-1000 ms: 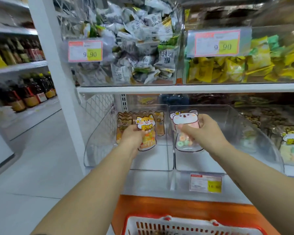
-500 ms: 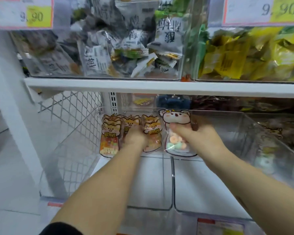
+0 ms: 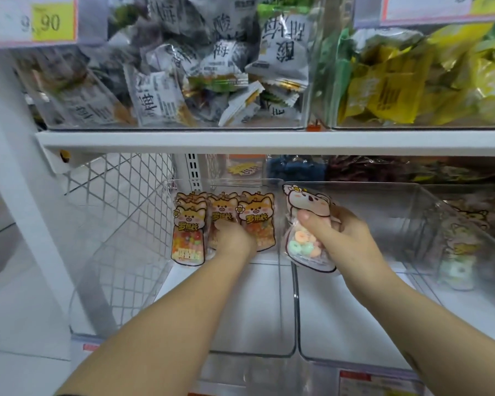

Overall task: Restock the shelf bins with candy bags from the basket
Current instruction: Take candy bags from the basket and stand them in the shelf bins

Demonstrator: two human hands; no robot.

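Observation:
Two clear shelf bins stand side by side on the lower shelf. In the left bin point(image 3: 240, 315), several orange fox candy bags point(image 3: 187, 232) stand upright against the back wall. My left hand point(image 3: 235, 241) is among them, and its fingers grip the rightmost fox bag point(image 3: 257, 215) low down. My right hand point(image 3: 343, 238) grips a pink koala candy bag point(image 3: 306, 202) with ring sweets, held upright near the back left of the right bin point(image 3: 360, 315). The basket is out of view.
The white upper shelf board point(image 3: 269, 141) runs just above my hands, carrying bins of grey-white packets point(image 3: 212, 81) and yellow packets point(image 3: 412, 90). A wire mesh panel point(image 3: 120, 212) closes the left side. Another clear bin point(image 3: 463, 252) with bags stands right.
Both hands have reached deeper into the bins, carrying their bags to the back. The fox bag now stands with the others. The view has moved closer and the basket has dropped out of sight.

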